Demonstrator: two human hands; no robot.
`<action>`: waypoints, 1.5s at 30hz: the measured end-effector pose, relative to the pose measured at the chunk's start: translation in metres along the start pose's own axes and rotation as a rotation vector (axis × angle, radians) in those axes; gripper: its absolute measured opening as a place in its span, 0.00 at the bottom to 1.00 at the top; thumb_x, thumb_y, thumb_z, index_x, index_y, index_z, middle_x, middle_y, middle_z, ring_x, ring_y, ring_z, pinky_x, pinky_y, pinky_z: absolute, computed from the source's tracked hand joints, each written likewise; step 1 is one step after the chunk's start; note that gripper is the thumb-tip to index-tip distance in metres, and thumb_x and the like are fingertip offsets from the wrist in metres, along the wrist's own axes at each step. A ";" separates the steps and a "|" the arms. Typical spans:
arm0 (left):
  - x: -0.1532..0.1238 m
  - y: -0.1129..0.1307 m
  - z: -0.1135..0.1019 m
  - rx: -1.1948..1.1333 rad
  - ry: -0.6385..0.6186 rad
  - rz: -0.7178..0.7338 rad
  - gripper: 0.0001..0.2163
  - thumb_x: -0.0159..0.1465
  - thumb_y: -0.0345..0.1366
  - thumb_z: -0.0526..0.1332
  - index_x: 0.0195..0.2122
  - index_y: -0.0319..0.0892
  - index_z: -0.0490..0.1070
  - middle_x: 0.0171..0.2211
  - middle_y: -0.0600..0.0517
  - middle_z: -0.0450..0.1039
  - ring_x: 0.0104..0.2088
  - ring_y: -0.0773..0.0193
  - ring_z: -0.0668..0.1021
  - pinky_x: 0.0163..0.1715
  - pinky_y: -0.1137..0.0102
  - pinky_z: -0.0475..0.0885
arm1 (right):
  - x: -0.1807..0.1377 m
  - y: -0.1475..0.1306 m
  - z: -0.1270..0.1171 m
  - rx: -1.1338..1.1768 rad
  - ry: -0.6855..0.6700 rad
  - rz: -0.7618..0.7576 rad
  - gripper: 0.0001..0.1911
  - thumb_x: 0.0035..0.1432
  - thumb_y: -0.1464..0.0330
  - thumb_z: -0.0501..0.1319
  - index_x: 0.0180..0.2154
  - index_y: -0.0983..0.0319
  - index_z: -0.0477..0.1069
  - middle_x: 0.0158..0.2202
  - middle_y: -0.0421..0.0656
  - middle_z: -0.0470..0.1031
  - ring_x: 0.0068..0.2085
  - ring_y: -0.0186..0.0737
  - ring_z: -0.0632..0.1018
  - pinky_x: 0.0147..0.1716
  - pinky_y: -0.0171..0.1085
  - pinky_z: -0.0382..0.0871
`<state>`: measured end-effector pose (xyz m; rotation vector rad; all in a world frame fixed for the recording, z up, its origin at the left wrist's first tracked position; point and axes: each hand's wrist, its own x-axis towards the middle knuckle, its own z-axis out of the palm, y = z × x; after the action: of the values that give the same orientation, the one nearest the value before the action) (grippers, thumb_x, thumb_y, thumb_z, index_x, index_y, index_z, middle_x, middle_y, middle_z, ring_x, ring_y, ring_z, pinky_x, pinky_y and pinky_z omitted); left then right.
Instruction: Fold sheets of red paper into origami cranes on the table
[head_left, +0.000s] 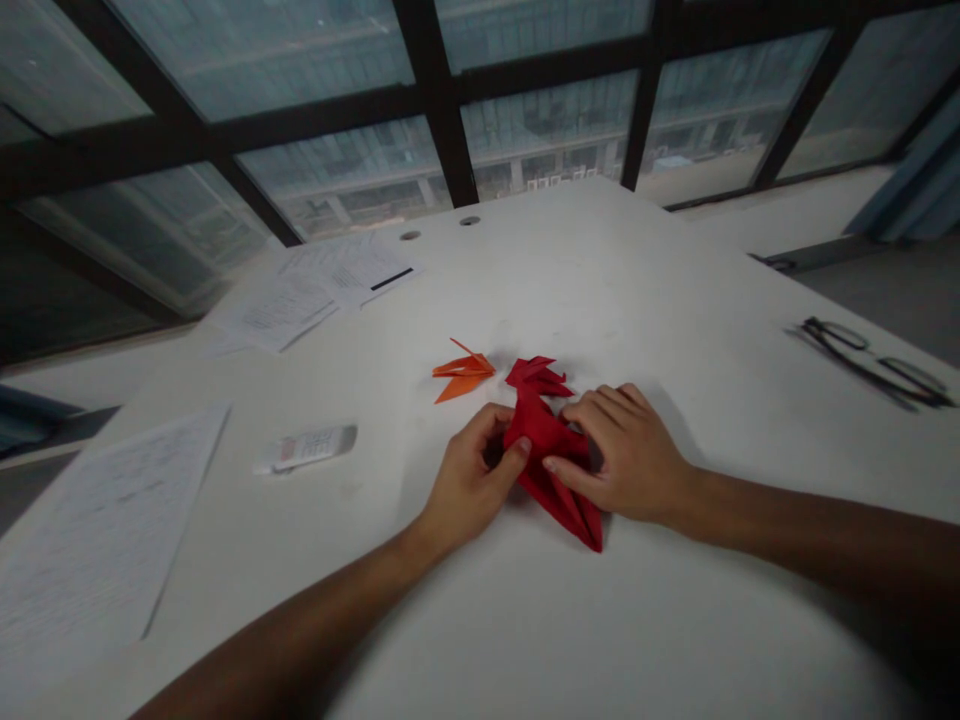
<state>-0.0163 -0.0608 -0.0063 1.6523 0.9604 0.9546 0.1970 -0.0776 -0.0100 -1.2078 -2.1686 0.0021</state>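
A sheet of folded red paper [559,490] is held between my two hands just above the white table. My left hand [480,470] pinches its left side, thumb on top and fingers underneath. On the other side my right hand [626,450] grips the paper's right edge, with the thumb lying near a fold. One pointed end of the paper reaches toward me. Right behind it sits a smaller red origami figure [536,373]. An orange origami figure [463,373] with a thin raised point rests to its left.
On the white table [675,310], a white remote control [315,447] lies left of my hands. Printed sheets [307,290] lie at the back left, and another paper stack [97,540] at the near left. Black-framed glasses [874,362] rest by the right edge. Windows stand behind.
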 end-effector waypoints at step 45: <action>0.004 -0.006 0.001 0.079 0.211 -0.026 0.14 0.62 0.31 0.66 0.48 0.43 0.67 0.43 0.50 0.76 0.40 0.62 0.79 0.39 0.68 0.77 | -0.003 0.005 -0.002 0.577 0.067 0.320 0.15 0.66 0.73 0.57 0.53 0.56 0.66 0.32 0.37 0.73 0.29 0.35 0.75 0.28 0.34 0.67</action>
<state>-0.0146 -0.0563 -0.0122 1.6228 1.1714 1.1021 0.2032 -0.0779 -0.0111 -1.1633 -1.7166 0.6651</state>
